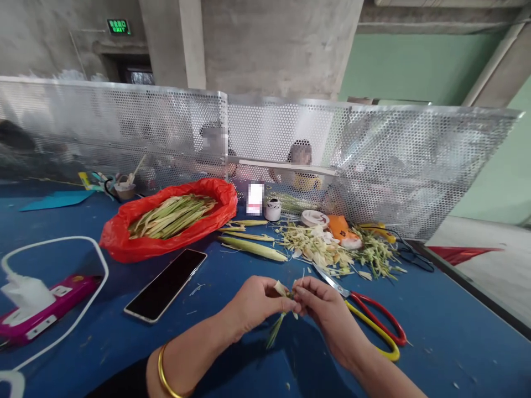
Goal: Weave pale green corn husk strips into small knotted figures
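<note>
Above the near middle of the table, my left hand pinches a small bundle of dried plant strips, whose thin green ends hang below the fingers. A pale folded piece sticks up by the thumb. My right hand meets it from the other side, thumb and fingers closed at the top of the bundle. What exactly lies between the right fingertips is hidden. Scissors with one red and one yellow handle lie just beyond my right hand, blades partly apart.
A red plastic bag holds long pale-green leaf strips. Nearby lie a phone, a purple power strip with a white cable, loose husk leaves, a heap of trimmings and a tape roll. A perforated metal screen bounds the back.
</note>
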`<state>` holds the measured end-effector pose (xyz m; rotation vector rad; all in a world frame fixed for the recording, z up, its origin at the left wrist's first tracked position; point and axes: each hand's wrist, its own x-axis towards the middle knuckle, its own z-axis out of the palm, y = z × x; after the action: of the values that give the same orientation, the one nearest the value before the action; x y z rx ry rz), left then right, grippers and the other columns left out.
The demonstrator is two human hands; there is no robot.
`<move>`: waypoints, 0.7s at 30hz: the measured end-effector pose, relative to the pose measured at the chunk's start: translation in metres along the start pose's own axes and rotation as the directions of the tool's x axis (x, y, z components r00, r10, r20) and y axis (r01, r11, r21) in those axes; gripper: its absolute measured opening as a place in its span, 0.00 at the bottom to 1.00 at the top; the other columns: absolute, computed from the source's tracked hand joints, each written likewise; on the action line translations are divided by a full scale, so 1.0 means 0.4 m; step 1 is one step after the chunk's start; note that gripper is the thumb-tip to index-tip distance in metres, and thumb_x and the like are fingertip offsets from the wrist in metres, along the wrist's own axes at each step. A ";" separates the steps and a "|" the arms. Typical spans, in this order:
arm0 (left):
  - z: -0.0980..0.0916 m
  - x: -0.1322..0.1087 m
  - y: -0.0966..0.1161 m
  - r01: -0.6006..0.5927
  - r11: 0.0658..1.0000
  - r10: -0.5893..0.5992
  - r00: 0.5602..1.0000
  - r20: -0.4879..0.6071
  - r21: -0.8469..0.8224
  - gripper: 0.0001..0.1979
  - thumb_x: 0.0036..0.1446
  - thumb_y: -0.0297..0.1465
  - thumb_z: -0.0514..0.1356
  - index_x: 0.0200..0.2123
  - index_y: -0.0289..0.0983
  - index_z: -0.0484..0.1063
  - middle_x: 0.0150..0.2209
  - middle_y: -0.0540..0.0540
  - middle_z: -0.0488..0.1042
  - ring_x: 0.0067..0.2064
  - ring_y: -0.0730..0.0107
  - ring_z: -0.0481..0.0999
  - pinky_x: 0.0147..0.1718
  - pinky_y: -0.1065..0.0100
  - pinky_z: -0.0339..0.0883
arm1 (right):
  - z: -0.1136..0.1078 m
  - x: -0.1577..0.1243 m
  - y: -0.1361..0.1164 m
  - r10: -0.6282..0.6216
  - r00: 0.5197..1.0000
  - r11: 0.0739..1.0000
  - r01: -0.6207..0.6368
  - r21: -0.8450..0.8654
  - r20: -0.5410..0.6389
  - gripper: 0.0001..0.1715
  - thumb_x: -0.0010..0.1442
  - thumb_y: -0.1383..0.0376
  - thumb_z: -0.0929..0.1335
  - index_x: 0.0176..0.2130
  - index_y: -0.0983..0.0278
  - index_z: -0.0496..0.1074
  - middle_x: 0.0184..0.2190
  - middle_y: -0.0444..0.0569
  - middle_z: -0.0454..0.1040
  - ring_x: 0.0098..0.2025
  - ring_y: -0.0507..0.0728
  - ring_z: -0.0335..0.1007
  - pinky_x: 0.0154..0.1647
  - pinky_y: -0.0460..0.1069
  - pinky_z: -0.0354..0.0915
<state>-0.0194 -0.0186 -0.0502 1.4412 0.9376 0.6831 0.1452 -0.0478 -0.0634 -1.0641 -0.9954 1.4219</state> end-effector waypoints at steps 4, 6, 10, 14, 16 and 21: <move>0.013 -0.008 0.003 0.068 0.995 -0.064 0.997 0.053 -0.072 0.14 0.45 0.35 0.66 0.36 0.35 0.78 0.34 0.46 0.80 0.34 0.68 0.75 0.34 0.68 0.64 | 0.007 -0.009 0.000 -0.006 1.000 0.999 0.006 0.033 0.010 0.16 0.48 0.56 0.76 0.29 0.65 0.73 0.23 0.42 0.71 0.25 0.48 0.64 0.28 0.43 0.60; 0.018 -0.007 0.002 0.100 0.980 -0.094 0.995 0.046 -0.170 0.14 0.43 0.33 0.66 0.35 0.34 0.78 0.32 0.46 0.79 0.32 0.69 0.75 0.36 0.67 0.65 | 0.009 -0.013 0.000 0.003 1.000 0.999 -0.004 0.047 0.021 0.16 0.48 0.56 0.76 0.29 0.65 0.73 0.23 0.42 0.71 0.26 0.49 0.65 0.29 0.44 0.61; 0.024 -0.006 -0.005 0.176 0.930 -0.153 0.984 0.096 -0.322 0.10 0.42 0.31 0.66 0.32 0.34 0.77 0.32 0.46 0.78 0.32 0.70 0.75 0.41 0.65 0.66 | 0.009 -0.017 -0.005 0.017 1.000 0.998 -0.017 0.055 0.007 0.16 0.47 0.57 0.76 0.29 0.65 0.73 0.24 0.42 0.72 0.26 0.49 0.66 0.30 0.44 0.62; 0.028 -0.003 -0.010 0.248 0.907 -0.240 0.969 0.065 -0.341 0.09 0.43 0.29 0.62 0.31 0.34 0.77 0.30 0.47 0.76 0.29 0.74 0.72 0.32 0.71 0.62 | 0.003 -0.021 -0.015 0.060 0.998 0.995 -0.062 0.083 0.016 0.18 0.45 0.57 0.78 0.29 0.65 0.74 0.24 0.43 0.73 0.25 0.49 0.67 0.28 0.44 0.62; 0.028 0.000 -0.009 0.248 0.911 -0.265 0.964 -0.008 -0.330 0.09 0.41 0.29 0.60 0.29 0.33 0.77 0.26 0.49 0.73 0.26 0.76 0.67 0.25 0.73 0.54 | -0.001 -0.021 -0.020 0.075 0.997 0.993 -0.077 0.091 0.017 0.19 0.43 0.57 0.78 0.29 0.66 0.74 0.24 0.43 0.73 0.25 0.49 0.68 0.27 0.43 0.61; 0.027 0.002 -0.004 0.231 0.935 -0.260 0.962 -0.077 -0.270 0.11 0.42 0.35 0.64 0.29 0.33 0.75 0.21 0.53 0.64 0.22 0.78 0.53 0.22 0.71 0.40 | -0.011 -0.020 -0.026 0.099 0.995 0.990 -0.101 0.094 0.028 0.18 0.45 0.58 0.78 0.31 0.66 0.74 0.25 0.43 0.73 0.26 0.48 0.69 0.27 0.42 0.63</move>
<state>-0.0100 -0.0237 -0.0528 1.0424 1.0535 0.6756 0.1525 -0.0546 -0.0537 -1.0423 -0.8921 1.5506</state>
